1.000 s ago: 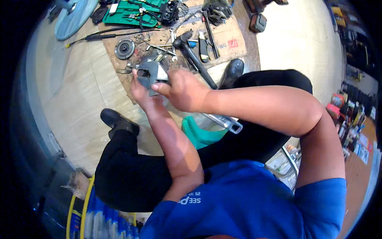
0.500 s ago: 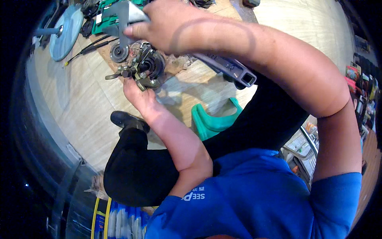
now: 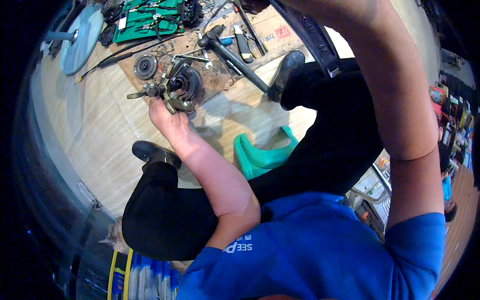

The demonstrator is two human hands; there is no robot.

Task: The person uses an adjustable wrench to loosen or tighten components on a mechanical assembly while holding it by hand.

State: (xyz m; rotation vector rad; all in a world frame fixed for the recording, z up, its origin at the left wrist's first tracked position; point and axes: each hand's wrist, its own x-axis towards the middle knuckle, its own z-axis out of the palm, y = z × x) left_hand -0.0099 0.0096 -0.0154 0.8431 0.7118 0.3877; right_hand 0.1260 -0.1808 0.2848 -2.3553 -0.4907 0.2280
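My left hand (image 3: 166, 114) is closed on a greasy metal assembly (image 3: 184, 82) with bolts, jaws and a round hub, over the cardboard (image 3: 210, 95). At the top edge my right hand (image 3: 300, 7) is mostly cut off, its fingers hidden; beneath it extends the long dark handle of the large wrench (image 3: 315, 40), tilted toward my right leg. Near the assembly lie a round metal disc (image 3: 145, 66), wrenches (image 3: 208, 64) and a black bar tool (image 3: 240, 67).
A green tool case (image 3: 137, 25), black cables (image 3: 107, 62) and a pale-blue round stand (image 3: 75, 55) lie beyond. A green moulded piece (image 3: 260, 157) is on the floor between my booted legs. Shelves of goods (image 3: 452, 115) line the right, blue-and-yellow items (image 3: 147, 275) the lower left.
The wrench and my right hand have risen from over the assembly toward the upper right, out past the top edge, uncovering the assembly. My left hand stays on it, slightly lower left than first.
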